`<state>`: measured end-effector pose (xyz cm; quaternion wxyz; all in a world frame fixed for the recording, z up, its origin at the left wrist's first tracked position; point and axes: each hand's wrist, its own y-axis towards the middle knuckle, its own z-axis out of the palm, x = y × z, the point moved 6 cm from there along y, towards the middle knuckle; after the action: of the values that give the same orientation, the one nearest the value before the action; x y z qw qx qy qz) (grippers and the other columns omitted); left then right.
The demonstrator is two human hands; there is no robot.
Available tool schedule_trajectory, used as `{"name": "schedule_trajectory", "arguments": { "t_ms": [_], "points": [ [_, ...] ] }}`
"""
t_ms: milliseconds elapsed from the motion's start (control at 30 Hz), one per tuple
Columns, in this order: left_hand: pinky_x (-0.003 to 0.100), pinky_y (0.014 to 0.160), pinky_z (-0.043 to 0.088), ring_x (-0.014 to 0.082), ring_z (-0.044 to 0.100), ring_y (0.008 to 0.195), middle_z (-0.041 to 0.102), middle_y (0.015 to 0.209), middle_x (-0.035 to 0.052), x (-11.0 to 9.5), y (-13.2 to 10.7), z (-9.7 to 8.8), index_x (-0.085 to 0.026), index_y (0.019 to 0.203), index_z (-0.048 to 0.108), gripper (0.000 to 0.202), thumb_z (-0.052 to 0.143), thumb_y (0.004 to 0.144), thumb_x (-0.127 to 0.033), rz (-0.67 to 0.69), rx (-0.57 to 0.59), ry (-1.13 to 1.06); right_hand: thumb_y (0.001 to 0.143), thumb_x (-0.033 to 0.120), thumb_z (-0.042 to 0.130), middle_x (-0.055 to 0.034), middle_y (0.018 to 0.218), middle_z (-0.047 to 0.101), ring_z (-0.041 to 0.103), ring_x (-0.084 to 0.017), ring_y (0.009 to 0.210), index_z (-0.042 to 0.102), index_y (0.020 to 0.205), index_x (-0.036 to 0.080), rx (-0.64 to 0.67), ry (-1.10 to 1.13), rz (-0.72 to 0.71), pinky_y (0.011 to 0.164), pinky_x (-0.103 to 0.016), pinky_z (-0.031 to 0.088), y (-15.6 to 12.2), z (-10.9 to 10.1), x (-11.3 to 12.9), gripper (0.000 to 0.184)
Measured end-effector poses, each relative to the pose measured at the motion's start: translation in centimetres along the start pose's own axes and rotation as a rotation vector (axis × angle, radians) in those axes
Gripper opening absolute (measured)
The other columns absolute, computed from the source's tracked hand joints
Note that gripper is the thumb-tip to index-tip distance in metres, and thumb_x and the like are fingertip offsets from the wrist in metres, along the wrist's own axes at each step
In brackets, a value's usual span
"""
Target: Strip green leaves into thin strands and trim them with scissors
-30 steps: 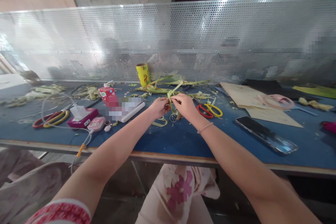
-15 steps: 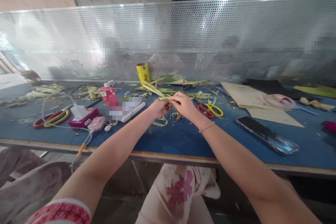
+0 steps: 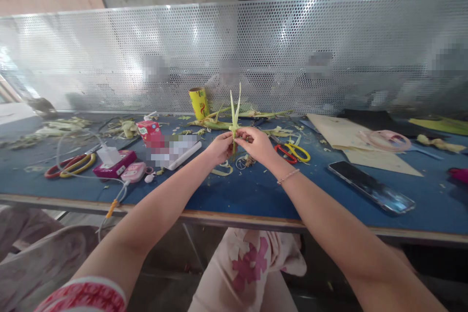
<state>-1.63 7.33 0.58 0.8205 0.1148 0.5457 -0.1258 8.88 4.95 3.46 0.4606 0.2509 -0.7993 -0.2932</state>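
Above the middle of the blue table, my left hand (image 3: 222, 148) and my right hand (image 3: 254, 144) pinch a pale green plant strip (image 3: 235, 112) between them. It stands upright, its two thin pointed ends spread in a narrow V, with a knot-like fold at the fingers. Part of its lower end is hidden by my fingertips. Just right of my right hand lie scissors (image 3: 292, 153) with one red and one yellow handle. Behind my hands, green stalks and leaves (image 3: 210, 123) lie on the table, and curled scraps (image 3: 223, 170) lie below them.
A yellow cardboard tube (image 3: 199, 103) stands near the perforated metal screen (image 3: 270, 48). Left are a red carton (image 3: 149, 131), a purple power block (image 3: 116, 164) and more scissors (image 3: 71, 165). To the right lie a phone (image 3: 371, 187), beige sheets (image 3: 336, 131) and a pink coil (image 3: 387, 140).
The strip has turned from lying slanted toward the upper left to standing upright, and its two ends now point up. Both hands stay in nearly the same place.
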Motion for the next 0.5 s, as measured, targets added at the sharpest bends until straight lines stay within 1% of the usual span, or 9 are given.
{"name": "schedule_trajectory", "arguments": {
  "t_ms": [133, 233, 333, 500],
  "points": [
    [0.017, 0.048, 0.035, 0.0048, 0.047, 0.047, 0.050, 0.052, -0.0019, 0.2, 0.1, -0.2, -0.012, 0.070, 0.060, 0.005, 0.063, 0.074, -0.010, -0.026, 0.000, -0.013, 0.074, 0.027, 0.062, -0.0046, 0.078, 0.063, 0.057, -0.016, 0.071, 0.066, 0.090, 0.017, 0.018, -0.014, 0.016, 0.068, -0.031, 0.047, 0.1, 0.1, -0.2, 0.019],
    [0.017, 0.049, 0.036, 0.0043, 0.046, 0.047, 0.052, 0.054, -0.0015, 0.3, -0.1, 0.1, -0.011, 0.071, 0.061, 0.005, 0.062, 0.074, -0.007, -0.062, 0.024, -0.039, 0.074, 0.025, 0.062, -0.0028, 0.073, 0.061, 0.056, -0.015, 0.067, 0.066, 0.086, 0.017, 0.055, -0.014, -0.002, 0.066, -0.030, 0.046, 0.2, 0.1, -0.2, 0.015],
    [0.018, 0.049, 0.037, 0.0040, 0.046, 0.046, 0.054, 0.055, -0.0007, 0.2, -0.4, 0.4, -0.011, 0.070, 0.061, 0.007, 0.059, 0.076, -0.008, -0.096, 0.021, -0.049, 0.074, 0.021, 0.061, -0.0021, 0.073, 0.059, 0.055, -0.015, 0.067, 0.064, 0.083, 0.018, 0.076, -0.044, -0.040, 0.066, -0.029, 0.045, 0.3, -0.1, 0.1, 0.010],
    [0.019, 0.048, 0.038, 0.0050, 0.046, 0.043, 0.051, 0.051, -0.0013, -0.1, -0.7, 0.3, -0.011, 0.068, 0.059, 0.010, 0.058, 0.078, -0.010, -0.121, -0.009, 0.017, 0.077, 0.014, 0.056, -0.0033, 0.077, 0.057, 0.054, -0.016, 0.072, 0.059, 0.082, 0.018, 0.083, -0.176, -0.119, 0.068, -0.028, 0.043, 0.2, -0.6, 1.0, 0.007]
  ]
}}
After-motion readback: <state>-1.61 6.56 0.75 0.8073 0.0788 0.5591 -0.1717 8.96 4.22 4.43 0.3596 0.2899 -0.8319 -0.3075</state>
